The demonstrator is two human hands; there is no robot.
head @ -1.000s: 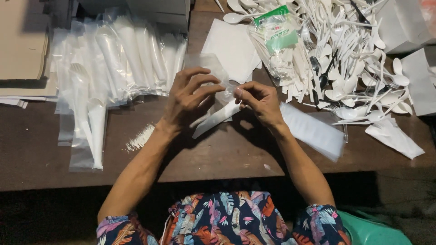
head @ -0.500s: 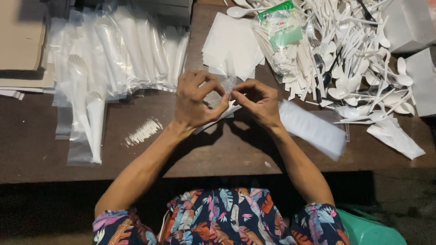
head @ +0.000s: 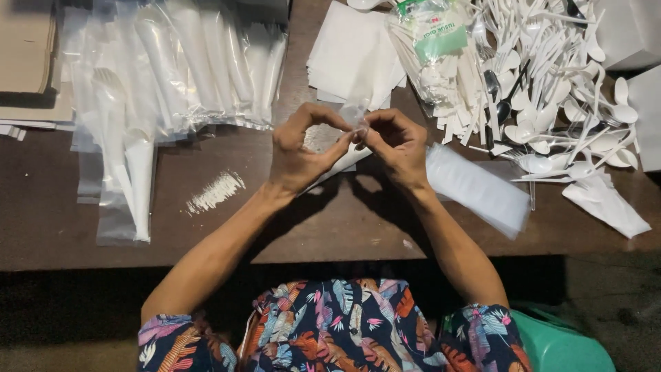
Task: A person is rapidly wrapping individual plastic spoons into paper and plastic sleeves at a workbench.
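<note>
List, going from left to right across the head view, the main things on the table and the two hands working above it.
Cardboard sheets → row of filled clear packets → left hand → right hand → stack of empty clear sleeves → heap of white plastic spoons and forks.

Both bare forearms rise from the bottom of the frame and converge at its centre. The left hand [head: 299, 153] and right hand [head: 396, 146] meet there, fingers curled, thumbs and fingertips pinched together just above centre.
</note>
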